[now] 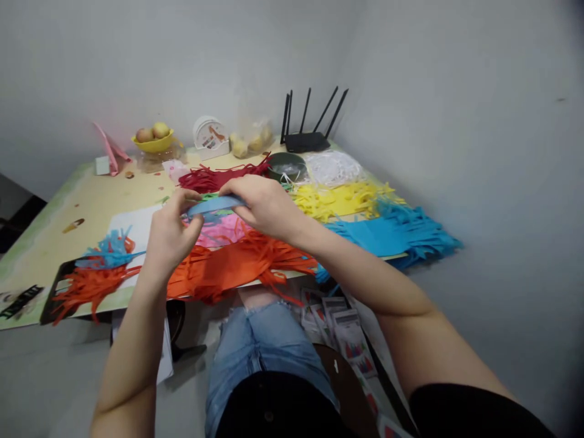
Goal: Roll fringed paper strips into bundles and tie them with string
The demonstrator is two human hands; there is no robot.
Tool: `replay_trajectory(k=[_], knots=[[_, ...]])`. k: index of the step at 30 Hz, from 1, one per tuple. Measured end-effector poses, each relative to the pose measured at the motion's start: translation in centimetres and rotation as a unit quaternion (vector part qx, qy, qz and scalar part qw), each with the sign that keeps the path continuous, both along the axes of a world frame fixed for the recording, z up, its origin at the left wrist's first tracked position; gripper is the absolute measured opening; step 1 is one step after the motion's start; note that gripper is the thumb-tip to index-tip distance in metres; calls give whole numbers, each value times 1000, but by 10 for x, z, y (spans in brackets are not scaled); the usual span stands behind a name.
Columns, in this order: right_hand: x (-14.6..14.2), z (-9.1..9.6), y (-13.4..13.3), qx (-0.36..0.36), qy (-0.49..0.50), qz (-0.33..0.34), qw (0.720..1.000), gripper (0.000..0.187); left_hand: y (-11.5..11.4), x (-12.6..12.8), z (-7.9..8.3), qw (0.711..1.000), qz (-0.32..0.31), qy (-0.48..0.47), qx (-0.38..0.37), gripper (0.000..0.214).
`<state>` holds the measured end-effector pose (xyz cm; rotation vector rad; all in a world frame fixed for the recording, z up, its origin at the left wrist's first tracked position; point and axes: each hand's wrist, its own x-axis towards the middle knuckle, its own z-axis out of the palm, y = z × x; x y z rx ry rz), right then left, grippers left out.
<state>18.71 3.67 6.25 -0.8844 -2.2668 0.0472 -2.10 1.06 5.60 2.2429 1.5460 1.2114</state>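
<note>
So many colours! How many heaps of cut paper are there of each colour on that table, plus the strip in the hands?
Red heap: 1
Yellow heap: 1
Pink heap: 1
Orange heaps: 2
Blue heaps: 2
Blue strip, held by left hand and right hand: 1
Total: 8

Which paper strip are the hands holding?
The blue strip, pinched between the left hand and right hand. All other strips lie in piles on the table.

One head-worn view looks forward and down from just above the near edge of the tabletop (91, 201), close, facing the wall corner behind it.
</note>
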Motion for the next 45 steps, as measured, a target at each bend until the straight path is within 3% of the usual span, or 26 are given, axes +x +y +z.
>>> replay_trajectory(k=[5,9,13,19,26,29,31,34,36,40,42,45], knots=[[14,12,1,-94,62,52,992,14,9,-11,0,989,-68,-92,-95,15],[22,9,3,-205,124,75,968,20,7,-15,2,984,-65,-139,-89,16],[31,3,-3,-198,186,83,959,19,1,-17,-2,984,-55,-149,-85,16],[46,-8,-13,-255,245,166,921,12,-8,-18,-7,980,-112,-143,-74,15],[59,-8,-11,-234,200,174,935,16,-18,-27,1,983,-148,-78,-79,20],[69,-7,-4,-253,172,207,929,24,-21,-33,8,972,-201,-40,-111,28],[75,-7,1,-300,145,256,907,38,-21,-36,10,966,-225,-45,-117,32],[74,-10,3,-355,153,283,878,61,-19,-31,9,981,-170,-63,-67,23],[66,-12,0,-346,166,232,894,60,-19,-25,9,990,-129,-45,-39,19],[49,-12,-12,-277,157,115,941,43,-26,-16,13,985,-166,30,-47,31],[46,-10,-16,-239,143,110,954,42,-30,-15,15,986,-156,48,-41,34],[48,-9,-19,-207,86,148,963,46,-30,-14,13,994,-98,42,-19,21]])
